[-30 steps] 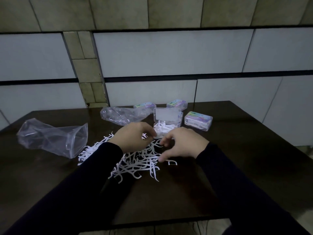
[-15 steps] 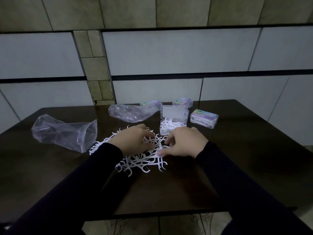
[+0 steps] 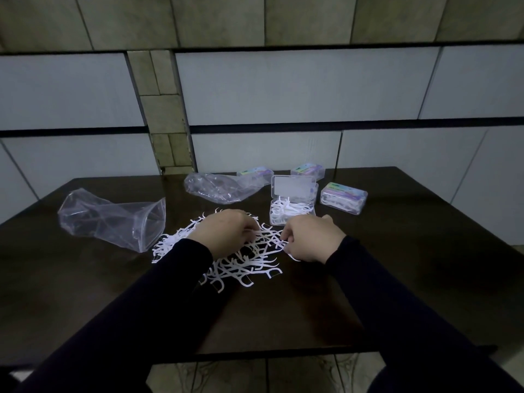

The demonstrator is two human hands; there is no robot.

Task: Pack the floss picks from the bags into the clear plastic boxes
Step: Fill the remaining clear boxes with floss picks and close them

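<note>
Both hands curl over the loose floss picks [image 3: 241, 265], left hand [image 3: 226, 234] raking, right hand [image 3: 310, 236] pinching some, open box [image 3: 292, 212] waiting at one o'clock for easy dropping.

A dark brown wooden table [image 3: 397, 279] carries a loose pile of white plastic floss picks [image 3: 241, 265] at its middle. Left of the pile lies an empty clear plastic bag [image 3: 113, 219], behind it a second crumpled clear bag [image 3: 221, 188]. Right of that bag stand an open clear plastic box [image 3: 292, 211] holding picks and three closed clear boxes with pastel labels [image 3: 343, 197].
</note>
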